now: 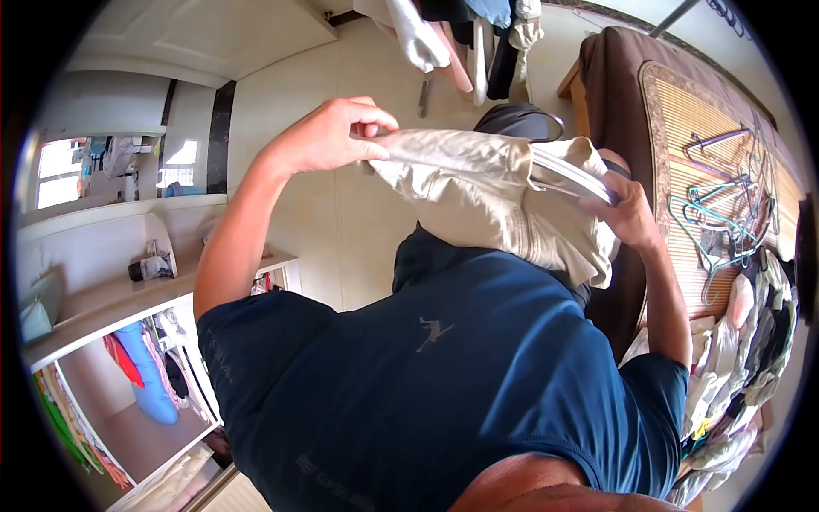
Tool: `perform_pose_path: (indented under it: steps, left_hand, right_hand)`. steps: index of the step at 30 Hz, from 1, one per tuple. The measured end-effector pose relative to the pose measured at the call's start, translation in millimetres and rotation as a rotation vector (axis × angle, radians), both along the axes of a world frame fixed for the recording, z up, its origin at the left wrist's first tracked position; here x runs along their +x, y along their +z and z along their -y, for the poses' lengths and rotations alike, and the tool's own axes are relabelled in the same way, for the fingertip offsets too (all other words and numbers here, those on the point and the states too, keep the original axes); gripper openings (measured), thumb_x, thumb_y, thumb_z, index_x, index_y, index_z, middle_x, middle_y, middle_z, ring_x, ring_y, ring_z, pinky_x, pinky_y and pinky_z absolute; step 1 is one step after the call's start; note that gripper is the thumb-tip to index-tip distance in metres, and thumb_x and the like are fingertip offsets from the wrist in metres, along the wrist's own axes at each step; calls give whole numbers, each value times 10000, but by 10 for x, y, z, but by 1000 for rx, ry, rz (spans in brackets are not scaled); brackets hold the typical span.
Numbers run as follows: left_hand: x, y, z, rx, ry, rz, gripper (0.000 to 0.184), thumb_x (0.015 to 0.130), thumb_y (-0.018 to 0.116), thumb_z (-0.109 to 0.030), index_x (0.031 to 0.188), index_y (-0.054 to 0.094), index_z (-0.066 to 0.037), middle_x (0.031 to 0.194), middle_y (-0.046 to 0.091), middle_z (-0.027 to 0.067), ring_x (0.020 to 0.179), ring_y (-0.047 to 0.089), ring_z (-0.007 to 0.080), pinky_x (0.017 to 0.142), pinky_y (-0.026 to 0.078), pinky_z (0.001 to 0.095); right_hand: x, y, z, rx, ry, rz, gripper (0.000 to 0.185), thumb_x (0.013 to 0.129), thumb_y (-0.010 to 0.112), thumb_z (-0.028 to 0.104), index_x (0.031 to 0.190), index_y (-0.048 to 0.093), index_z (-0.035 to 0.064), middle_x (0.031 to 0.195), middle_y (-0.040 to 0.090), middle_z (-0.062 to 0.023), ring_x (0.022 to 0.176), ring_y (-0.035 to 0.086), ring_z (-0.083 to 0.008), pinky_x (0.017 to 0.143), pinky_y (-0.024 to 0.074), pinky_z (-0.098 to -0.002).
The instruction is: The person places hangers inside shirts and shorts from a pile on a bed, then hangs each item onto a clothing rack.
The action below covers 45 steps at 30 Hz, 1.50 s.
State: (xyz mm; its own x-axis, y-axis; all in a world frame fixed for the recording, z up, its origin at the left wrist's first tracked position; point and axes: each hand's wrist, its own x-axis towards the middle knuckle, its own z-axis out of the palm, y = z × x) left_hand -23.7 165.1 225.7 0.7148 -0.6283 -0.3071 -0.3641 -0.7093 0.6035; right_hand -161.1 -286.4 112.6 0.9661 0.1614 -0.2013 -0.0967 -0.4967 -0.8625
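Note:
A creased beige garment (pixel 478 192) stretches between both my hands, over the front of my dark blue T-shirt. I cannot make out whether it is trousers or a jacket. At its left end my left hand (pixel 333 132) pinches the edge between thumb and fingers. My right hand (pixel 630 209) closes on its right end, by a white strip with a dark line (pixel 576 175). The cloth's lower edge hangs in loose folds near my lap. Some of my right fingers are hidden by the cloth.
On the right, several hangers (pixel 721 200) lie on a bamboo mat (pixel 670 128), with heaped clothes (pixel 751 341) nearer me. Clothes hang (pixel 478 43) at the top. An open wardrobe (pixel 128 410) and a shelf (pixel 102 311) stand left. A dark rounded thing (pixel 514 119) sits behind the garment.

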Motion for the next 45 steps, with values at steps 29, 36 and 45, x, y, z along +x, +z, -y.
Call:
perform_pose_path:
  steps: [29,36,45]
  left_hand:
    - [-357,-523,457,-461,-112,435,121,896,736,51,993,693,-6,966,671,95,859,665,258,751,561,371]
    - [-346,-616,458,-402,-160,545,126,890,728,53,981,674,-15,977,661,101,867,657,286,763,550,391]
    - [-470,-597,783,-487,-95,332,63,989,639,34,1008,600,-12,988,598,98,906,621,239,821,521,350]
  right_hand:
    - [-72,60,-110,31,-43,-72,216,877,857,122,926,699,-18,737,592,-3,702,515,-71,633,444,-312]
    - [-38,69,-128,-67,-11,-95,206,878,853,122,930,708,-15,723,595,-8,697,522,-73,634,454,-319]
    - [42,177,-275,-113,146,46,217,881,830,117,991,688,-4,730,593,-87,670,531,-167,654,463,-354]
